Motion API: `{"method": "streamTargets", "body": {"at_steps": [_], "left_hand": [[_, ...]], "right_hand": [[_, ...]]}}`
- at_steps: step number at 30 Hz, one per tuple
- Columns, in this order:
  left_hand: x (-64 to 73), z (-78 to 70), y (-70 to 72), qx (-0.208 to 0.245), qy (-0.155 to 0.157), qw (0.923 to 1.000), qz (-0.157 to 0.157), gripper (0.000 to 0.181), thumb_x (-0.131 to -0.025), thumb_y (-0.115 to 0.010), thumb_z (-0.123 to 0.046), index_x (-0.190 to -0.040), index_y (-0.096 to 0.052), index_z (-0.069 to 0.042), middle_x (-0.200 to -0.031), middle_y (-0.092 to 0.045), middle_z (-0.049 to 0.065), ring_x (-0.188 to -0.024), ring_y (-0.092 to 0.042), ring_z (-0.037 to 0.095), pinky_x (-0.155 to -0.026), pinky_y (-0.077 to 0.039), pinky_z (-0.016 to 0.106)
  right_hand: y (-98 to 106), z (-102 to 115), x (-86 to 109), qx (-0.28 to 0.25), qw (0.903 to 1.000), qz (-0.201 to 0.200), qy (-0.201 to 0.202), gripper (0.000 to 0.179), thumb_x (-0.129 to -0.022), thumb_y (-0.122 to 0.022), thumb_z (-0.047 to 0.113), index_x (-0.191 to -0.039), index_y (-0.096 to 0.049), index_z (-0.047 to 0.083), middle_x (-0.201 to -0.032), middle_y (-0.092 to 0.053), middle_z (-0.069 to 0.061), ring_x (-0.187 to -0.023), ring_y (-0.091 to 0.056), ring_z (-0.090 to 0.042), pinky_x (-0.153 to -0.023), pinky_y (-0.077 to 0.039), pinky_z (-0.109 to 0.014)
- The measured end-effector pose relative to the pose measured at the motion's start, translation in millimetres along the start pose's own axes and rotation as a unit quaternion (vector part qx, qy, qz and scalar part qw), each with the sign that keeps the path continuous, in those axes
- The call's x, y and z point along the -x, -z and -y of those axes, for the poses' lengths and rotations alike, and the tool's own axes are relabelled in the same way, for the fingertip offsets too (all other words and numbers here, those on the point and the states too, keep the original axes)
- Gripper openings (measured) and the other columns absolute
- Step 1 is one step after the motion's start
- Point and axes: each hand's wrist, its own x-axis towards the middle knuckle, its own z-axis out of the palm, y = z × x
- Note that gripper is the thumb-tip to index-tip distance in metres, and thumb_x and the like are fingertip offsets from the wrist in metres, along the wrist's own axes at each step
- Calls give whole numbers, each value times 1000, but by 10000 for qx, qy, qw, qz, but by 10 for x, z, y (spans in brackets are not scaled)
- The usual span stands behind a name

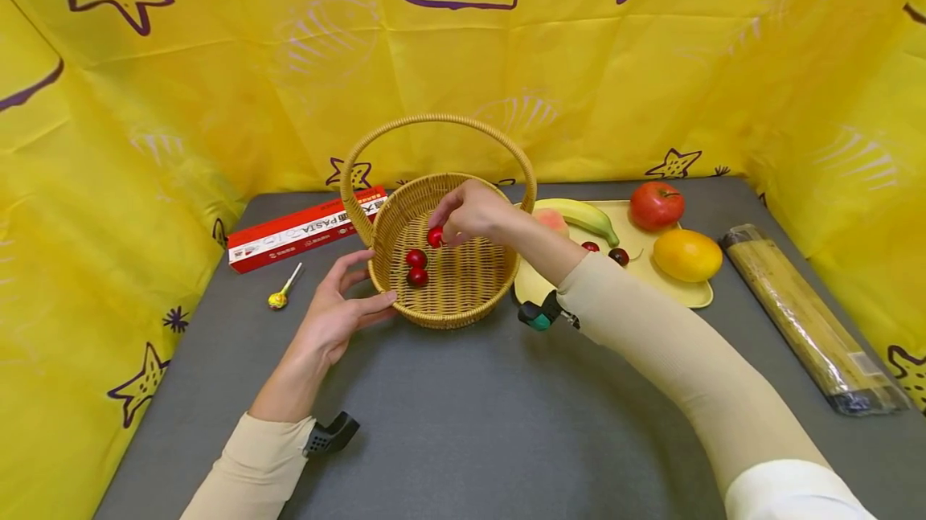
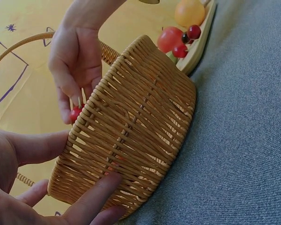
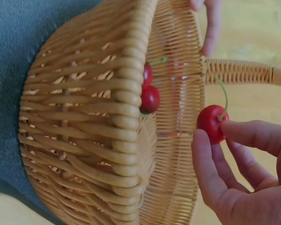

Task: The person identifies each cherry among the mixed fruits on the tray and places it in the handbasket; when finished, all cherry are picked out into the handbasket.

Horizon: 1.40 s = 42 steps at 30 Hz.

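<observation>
My right hand is over the opening of a wicker basket and pinches a red cherry between thumb and fingertips, its green stem pointing up. Two more dark red cherries lie on the basket floor. My left hand holds the basket at its near left side, with the thumb at the rim and the other fingers along the outer wall, as the left wrist view shows. The basket's tall handle arches above the opening.
To the right, a cream tray bears a banana, a partly hidden peach, a red apple-like fruit, a yellow mango and cherries. A pasta box and lollipop lie left; wrapped noodle-like sticks lie far right.
</observation>
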Motion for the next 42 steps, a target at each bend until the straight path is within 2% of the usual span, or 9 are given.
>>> {"method": "streamTargets", "body": {"at_steps": [10,18,22,25,29,34,42], "left_hand": [[-2,3,6,27,-17,10000,-3,79,-93,-74,3,-158,-34,-16,-157,-32,21,-105,-73,28,-93,-63,43],[-19,16,-1,13,23,10000,-24,79,-93,-75,3,-157,-35,-18,-156,-34,19,-108,-73,33,-91,-64,42],[-18,18,2,55,5,10000,-33,80,-92,-76,3,-158,-35,-18,-157,-33,19,-106,-73,31,-94,-63,45],[-10,14,4,92,-25,9999,-51,79,-92,-75,4,-157,-35,-16,-156,-33,21,-103,-74,29,-94,-63,45],[-13,14,-7,103,-24,9999,-30,79,-92,-75,3,-158,-35,-16,-156,-33,21,-102,-74,29,-94,-63,44],[-14,16,-16,69,5,10000,-56,79,-92,-75,4,-158,-35,-16,-156,-34,21,-104,-74,30,-94,-62,46],[-7,2,-2,42,-22,10000,-36,80,-93,-75,2,-158,-34,-16,-157,-32,22,-100,-75,27,-94,-63,45]], "right_hand": [[-91,76,-166,104,9997,194,-70,22,-87,-68,-13,-104,-76,0,-104,-73,-14,-94,-71,-26,-92,-64,-45],[-206,143,-244,371,9987,315,-126,22,-85,-69,-12,-101,-77,0,-100,-73,-13,-89,-72,-23,-78,-67,-34],[-264,175,-276,580,9976,359,-105,22,-83,-69,-13,-99,-78,0,-99,-73,-13,-86,-72,-23,-86,-66,-42],[-303,206,-306,637,9970,425,-131,22,-84,-70,-13,-99,-78,0,-99,-74,-14,-89,-75,-30,-92,-64,-47],[-336,237,-339,718,9962,460,-174,21,-84,-70,-14,-98,-78,1,-101,-73,-15,-92,-75,-35,-93,-64,-48],[-373,273,-375,943,9943,483,-140,21,-83,-71,-13,-96,-79,1,-102,-72,-13,-88,-74,-31,-91,-65,-46],[-430,284,-437,925,9937,610,-173,23,-84,-71,-12,-102,-80,-1,-102,-75,-12,-88,-74,-25,-86,-66,-40]]}}
